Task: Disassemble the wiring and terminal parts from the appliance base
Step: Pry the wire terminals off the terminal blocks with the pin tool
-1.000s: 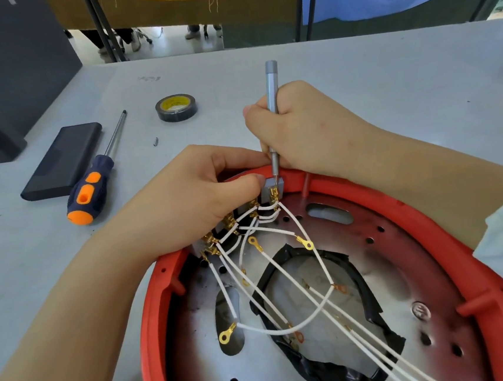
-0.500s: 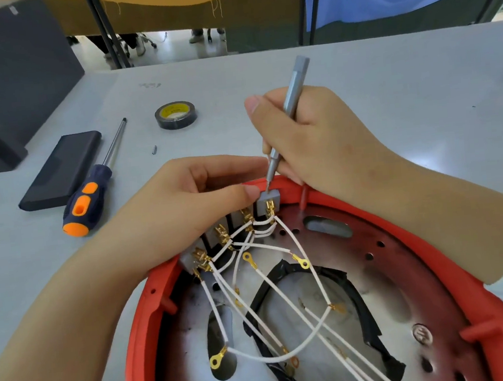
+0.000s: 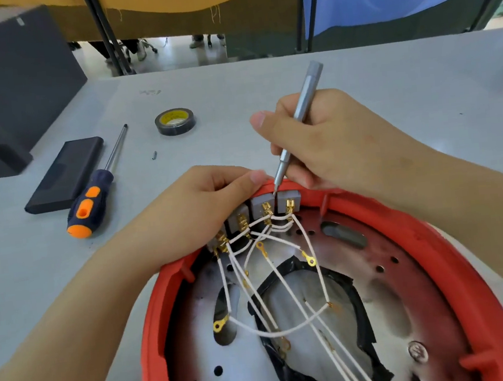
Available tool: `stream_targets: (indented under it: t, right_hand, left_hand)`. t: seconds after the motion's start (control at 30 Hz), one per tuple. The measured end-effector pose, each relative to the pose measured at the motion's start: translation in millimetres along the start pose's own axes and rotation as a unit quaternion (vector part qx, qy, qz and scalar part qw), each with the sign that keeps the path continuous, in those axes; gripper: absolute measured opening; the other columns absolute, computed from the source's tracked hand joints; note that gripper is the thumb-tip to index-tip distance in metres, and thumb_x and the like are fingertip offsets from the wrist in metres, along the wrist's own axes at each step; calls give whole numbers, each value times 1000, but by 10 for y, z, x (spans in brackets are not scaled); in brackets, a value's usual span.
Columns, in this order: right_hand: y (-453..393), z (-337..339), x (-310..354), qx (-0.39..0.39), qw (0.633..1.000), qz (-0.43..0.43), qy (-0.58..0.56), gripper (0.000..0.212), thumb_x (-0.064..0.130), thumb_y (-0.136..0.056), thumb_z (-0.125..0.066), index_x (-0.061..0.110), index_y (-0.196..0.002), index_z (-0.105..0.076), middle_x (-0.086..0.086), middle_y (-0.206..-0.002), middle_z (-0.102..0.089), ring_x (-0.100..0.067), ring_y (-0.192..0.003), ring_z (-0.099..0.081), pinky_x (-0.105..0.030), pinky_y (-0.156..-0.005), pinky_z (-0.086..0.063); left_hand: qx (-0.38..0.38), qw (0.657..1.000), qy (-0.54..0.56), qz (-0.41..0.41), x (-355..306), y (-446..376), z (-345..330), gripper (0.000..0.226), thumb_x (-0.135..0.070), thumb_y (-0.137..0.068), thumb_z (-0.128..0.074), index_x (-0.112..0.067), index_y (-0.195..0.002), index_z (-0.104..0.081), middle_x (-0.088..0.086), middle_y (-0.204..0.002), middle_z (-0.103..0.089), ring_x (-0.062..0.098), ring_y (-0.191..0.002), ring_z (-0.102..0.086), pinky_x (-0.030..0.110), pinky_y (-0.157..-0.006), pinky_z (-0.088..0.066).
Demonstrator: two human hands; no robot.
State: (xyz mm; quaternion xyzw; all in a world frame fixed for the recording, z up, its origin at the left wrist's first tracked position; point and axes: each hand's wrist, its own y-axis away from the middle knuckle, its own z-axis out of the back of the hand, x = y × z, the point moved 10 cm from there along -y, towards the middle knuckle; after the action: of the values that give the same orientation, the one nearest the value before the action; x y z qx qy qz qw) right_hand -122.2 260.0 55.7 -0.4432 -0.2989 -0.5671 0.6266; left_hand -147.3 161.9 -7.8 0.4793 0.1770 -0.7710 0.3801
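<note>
From my head view, my right hand [image 3: 328, 140] has tipped the slim grey driver [image 3: 296, 127] rightward, its tip now in the gap between two grey terminal blocks [image 3: 276, 208] at the red base's [image 3: 151, 316] far rim, ready to pry, I judge. My left hand [image 3: 194, 214] grips the block row, which runs left-near to right-far.
</note>
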Motion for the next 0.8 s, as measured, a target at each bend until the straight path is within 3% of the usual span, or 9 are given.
stream_targets:
  t: [0.13,0.23,0.33,0.47,0.57,0.63,0.8]
  right_hand:
    - [64,92,6,-67,996,43,32,39,26,-92,-58,11,-60,-42,4,-36,-45,-3,-33,-46,-12,-42,-36]
    - [139,85,-61,-90,993,53,53,40,24,-88,-63,13,-56,-41,2,-38,-48,-8,-35,-46,-16,-43,-37]
    - [148,92,-63,-101,989,65,82,40,23,-86,-62,17,-55,-39,-2,-44,-50,-10,-39,-44,-19,-44,-37]
    - [147,60,-26,-105,984,90,110,38,20,-89,-58,13,-57,-38,-11,-60,-53,-17,-45,-43,-25,-47,-38]
    - [154,50,-23,-99,984,97,114,36,21,-92,-56,12,-61,-40,-7,-62,-54,-11,-45,-45,-15,-45,-36]
    - [164,38,-13,-93,983,101,123,35,23,-93,-55,13,-62,-41,-4,-62,-55,-8,-47,-47,-12,-47,-36]
    - [217,-12,89,-85,974,144,153,37,22,-95,-53,22,-63,-36,4,-45,-40,-3,-48,-46,-8,-49,-33]
  left_hand:
    - [0,1000,-7,-27,-87,-50,-5,34,-49,-88,-47,-31,-81,-75,-16,-44,-53,-3,-38,-44,7,-41,-36]
    - [6,999,-14,-34,-83,-60,-18,33,-60,-78,-45,-45,-83,-73,-12,-46,-44,9,-44,-39,13,-43,-35]
    - [14,998,18,-50,-93,-52,-31,29,-51,-81,-46,-41,-78,-73,-19,-46,-57,-6,-41,-49,5,-44,-39]
    - [13,999,23,-43,-61,-51,-23,26,-52,-84,-48,-47,-80,-73,-17,-54,-65,-6,-44,-53,5,-44,-40]
    - [13,999,13,-36,-38,-55,-16,27,-45,-92,-48,-44,-84,-73,-16,-54,-64,-1,-45,-57,9,-45,-43]
    - [14,999,1,-34,-30,-61,-20,25,-50,-90,-48,-48,-86,-72,-12,-62,-69,12,-54,-62,18,-51,-51]
    - [6,999,-13,-36,-26,-63,-1,26,-54,-88,-46,-49,-88,-72,-3,-57,-65,15,-52,-49,17,-45,-41]
